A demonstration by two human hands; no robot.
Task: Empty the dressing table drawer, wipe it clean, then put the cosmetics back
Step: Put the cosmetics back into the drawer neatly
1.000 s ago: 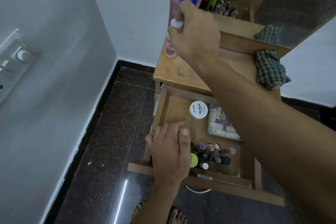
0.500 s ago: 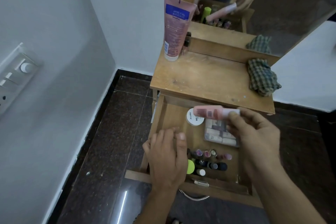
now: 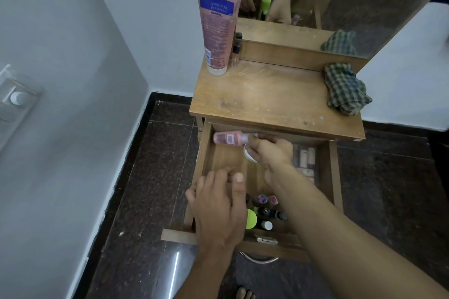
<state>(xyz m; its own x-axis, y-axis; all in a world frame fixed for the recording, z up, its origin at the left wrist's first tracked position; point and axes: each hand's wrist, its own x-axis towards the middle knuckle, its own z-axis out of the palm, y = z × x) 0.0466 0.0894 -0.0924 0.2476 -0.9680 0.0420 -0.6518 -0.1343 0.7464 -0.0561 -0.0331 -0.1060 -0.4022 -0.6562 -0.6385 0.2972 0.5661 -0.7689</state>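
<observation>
The right arm is stretched forward and a bottle [image 3: 228, 138] is pinched sideways at the fingertips of the right hand [image 3: 269, 153], while the left hand [image 3: 218, 209] is held palm down nearer the body, fingers relaxed and lightly bent.

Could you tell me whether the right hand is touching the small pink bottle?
Touching: the head view shows the right hand pinching the small pink bottle at its cap end.

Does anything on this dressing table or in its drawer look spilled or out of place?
Nothing looks spilled or broken. The green checked cloth lies crumpled at the wooden tabletop's right rear, and pale scuffs mark the top. The right hand holds a small pink bottle sideways over the open drawer.
</observation>
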